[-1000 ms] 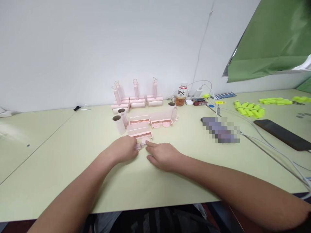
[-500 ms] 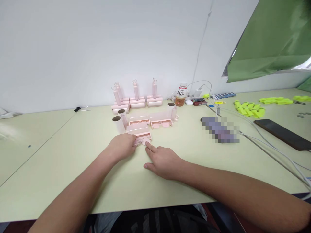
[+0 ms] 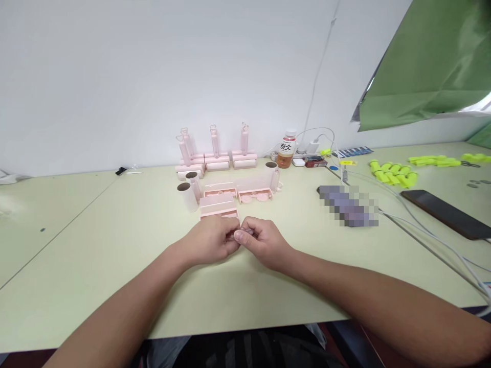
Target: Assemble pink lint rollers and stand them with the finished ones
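Both hands meet at mid-table, just in front of the nearest pink tray; left hand (image 3: pixel 210 240) curled, fingers closed around a small pink part (image 3: pixel 238 235), thumb side toward the right hand; right hand (image 3: pixel 264 242) likewise curled, thumb and forefinger pinching the same part from the other side; the two hands touch at the fingertips; the part is mostly hidden between them, only a pale pink sliver shows, shape cannot be told; it is held just above the table (image 3: pixel 115 245), pale yellow-green surface. Directly behind the hands: pink tray (image 3: pixel 219 207) lying flat, near edge just beside the knuckles; behind that, two more pink trays (image 3: pixel 240 189) side by side with round pink discs in them; cardboard-cored roll (image 3: pixel 185 196) upright to the left of the trays, a second roll (image 3: pixel 193 183) just behind it, a third roll (image 3: pixel 272 174) upright at the right end of the trays; row of assembled pink rollers (image 3: pixel 215 156) with upright handles against the wall. Right of the rollers: drink bottle (image 3: pixel 286 150), white cap, brown contents; chargers and white cables (image 3: pixel 414 214) running across the table toward the near right edge; dark phone (image 3: pixel 445 212) lying flat, well apart from the hands; yellow-green plastic pieces (image 3: pixel 393 171) in a cluster far right; green sheet (image 3: pixel 433 61) hanging at upper right.
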Demonstrator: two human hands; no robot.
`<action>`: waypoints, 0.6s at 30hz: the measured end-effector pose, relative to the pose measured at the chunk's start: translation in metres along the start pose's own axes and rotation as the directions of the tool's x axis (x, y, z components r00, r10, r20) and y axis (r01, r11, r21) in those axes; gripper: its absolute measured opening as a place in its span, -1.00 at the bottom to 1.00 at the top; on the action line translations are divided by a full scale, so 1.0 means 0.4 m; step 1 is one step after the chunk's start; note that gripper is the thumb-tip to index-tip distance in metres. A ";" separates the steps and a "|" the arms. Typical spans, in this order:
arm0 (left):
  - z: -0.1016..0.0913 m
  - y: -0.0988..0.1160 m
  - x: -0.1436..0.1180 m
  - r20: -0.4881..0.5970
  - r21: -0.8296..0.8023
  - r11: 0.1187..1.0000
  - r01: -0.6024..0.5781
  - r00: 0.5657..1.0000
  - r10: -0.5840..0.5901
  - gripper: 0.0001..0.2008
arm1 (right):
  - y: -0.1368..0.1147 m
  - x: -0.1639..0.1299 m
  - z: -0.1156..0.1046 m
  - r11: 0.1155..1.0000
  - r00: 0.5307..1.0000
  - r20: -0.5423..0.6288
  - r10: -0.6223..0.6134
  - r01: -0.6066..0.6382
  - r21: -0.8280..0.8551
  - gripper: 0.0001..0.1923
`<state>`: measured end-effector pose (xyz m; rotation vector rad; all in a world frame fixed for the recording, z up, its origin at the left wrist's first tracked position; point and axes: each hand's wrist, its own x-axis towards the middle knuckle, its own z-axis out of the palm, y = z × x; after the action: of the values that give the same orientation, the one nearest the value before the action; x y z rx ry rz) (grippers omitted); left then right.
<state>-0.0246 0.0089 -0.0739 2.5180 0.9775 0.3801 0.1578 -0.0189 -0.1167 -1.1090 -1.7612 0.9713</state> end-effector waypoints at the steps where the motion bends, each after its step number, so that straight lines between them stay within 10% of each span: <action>1: 0.004 0.002 0.000 0.009 0.012 1.000 -0.016 1.000 0.016 -0.91 | -0.002 -0.001 -0.001 1.000 1.000 -0.011 -0.018 0.018 -0.011 -0.60; 9: -0.016 -0.003 0.011 -0.207 0.318 0.888 0.331 0.939 -0.276 -0.78 | -0.009 0.006 -0.026 0.987 0.978 -0.200 -0.064 0.091 0.132 -0.60; 18: 0.014 0.009 0.010 -0.124 0.195 0.948 0.253 0.965 -0.232 -0.84 | 0.005 -0.003 -0.010 0.875 0.990 0.103 -0.092 0.031 0.484 -0.54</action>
<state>-0.0172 0.0077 -0.0768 2.5381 1.4167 0.3456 0.1623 -0.0188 -0.1174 -0.6790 -1.5138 1.3703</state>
